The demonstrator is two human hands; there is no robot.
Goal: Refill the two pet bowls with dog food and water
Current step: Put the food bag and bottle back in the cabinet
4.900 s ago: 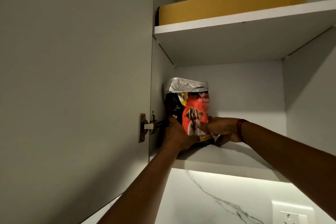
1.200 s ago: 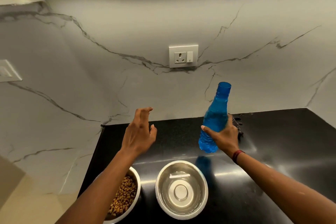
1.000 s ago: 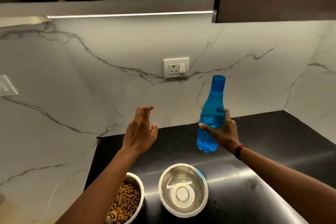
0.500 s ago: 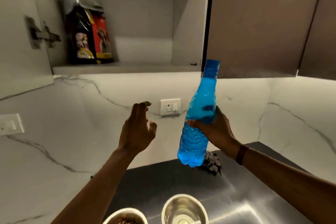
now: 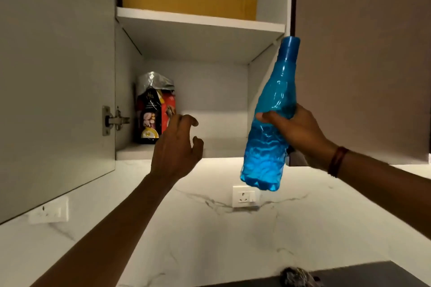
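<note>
My right hand (image 5: pixel 296 133) grips a capped blue plastic water bottle (image 5: pixel 271 123) around its middle and holds it raised, nearly upright, in front of the open wall cabinet. My left hand (image 5: pixel 176 149) is lifted beside it with fingers curled apart, holding nothing. Just behind the left hand, the red and black dog food bag (image 5: pixel 154 109) stands on the cabinet's lower shelf (image 5: pixel 224 147) at its left side. The two pet bowls are out of view below the frame.
The cabinet door (image 5: pixel 56 81) stands open at the left. A yellow cardboard box (image 5: pixel 189 0) lies on the upper shelf. A closed dark cabinet (image 5: pixel 363 58) is at the right. A wall socket (image 5: pixel 243 196) is on the marble backsplash; a dark cloth (image 5: pixel 298 277) lies on the black counter.
My view has tilted upward from the counter and bowls to the cabinet. My right hand has lifted the blue bottle higher, and my left hand has risen toward the lower shelf.
</note>
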